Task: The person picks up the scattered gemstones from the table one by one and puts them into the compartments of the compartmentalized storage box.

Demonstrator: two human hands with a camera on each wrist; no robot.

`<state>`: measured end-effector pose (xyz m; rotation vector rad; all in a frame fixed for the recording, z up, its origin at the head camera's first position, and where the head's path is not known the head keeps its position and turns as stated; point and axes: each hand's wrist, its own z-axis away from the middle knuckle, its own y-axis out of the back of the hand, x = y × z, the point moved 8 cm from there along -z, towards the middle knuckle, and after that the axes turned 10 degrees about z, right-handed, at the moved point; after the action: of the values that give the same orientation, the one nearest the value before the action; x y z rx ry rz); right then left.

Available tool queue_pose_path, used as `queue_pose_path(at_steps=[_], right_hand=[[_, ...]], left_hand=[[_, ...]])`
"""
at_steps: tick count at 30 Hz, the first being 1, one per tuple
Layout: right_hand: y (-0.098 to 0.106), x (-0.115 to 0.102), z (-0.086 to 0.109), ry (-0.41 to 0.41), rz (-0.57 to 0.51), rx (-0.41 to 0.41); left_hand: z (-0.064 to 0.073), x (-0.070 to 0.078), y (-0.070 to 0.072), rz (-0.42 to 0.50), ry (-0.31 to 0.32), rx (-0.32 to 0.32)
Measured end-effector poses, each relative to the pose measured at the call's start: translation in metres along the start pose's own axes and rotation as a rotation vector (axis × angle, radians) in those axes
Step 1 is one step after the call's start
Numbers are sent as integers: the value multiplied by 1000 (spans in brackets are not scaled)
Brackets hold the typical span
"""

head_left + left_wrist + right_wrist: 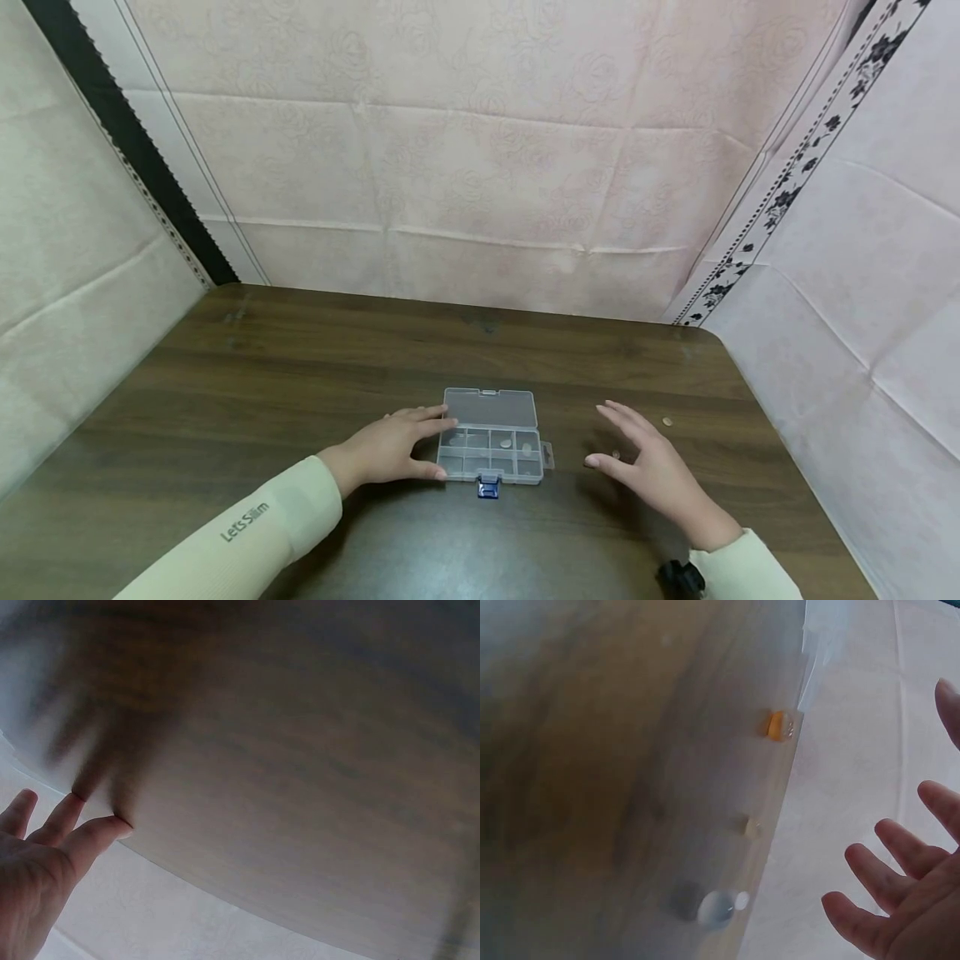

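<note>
A clear plastic compartment box [477,464] lies on the table with its lid [491,407] folded back. Small pale pieces [506,443] sit in some of its compartments, and a small blue piece [488,487] shows at the front edge. My left hand [393,446] is at the box's left side, fingers and thumb extended along that edge. To the right of the box, my right hand [660,471] is held with fingers spread and nothing in it. A small round piece [616,454] shows between its thumb and fingers.
Another small round piece [667,422] lies beyond the right hand. In the right wrist view, an orange-and-clear piece [781,726], a tiny pale piece [752,827] and a rounded whitish piece [715,910] rest on the brown table [337,358]. Pale cloth [480,183] hangs around it.
</note>
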<state>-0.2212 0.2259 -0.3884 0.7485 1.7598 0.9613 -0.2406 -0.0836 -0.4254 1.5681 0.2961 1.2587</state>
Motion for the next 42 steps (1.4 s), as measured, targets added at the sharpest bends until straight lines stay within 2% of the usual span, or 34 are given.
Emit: queue_pose_path(at_steps=[12,20,28,37,42], right_hand=[[0,20,8,-122,-29,-98],[7,34,14,-189,-7,-125],[13,41,21,-179,-18,-105],[10,51,28,-226,1,-167],[9,55,32,-229,9,-173]], left_hand=[[-1,-1,0,-4,26,-3],[-2,-2,0,-5,31,-3],[-1,-2,0,0,27,-2],[0,-3,1,-3,20,3],[-1,-3,0,-3,21,2]])
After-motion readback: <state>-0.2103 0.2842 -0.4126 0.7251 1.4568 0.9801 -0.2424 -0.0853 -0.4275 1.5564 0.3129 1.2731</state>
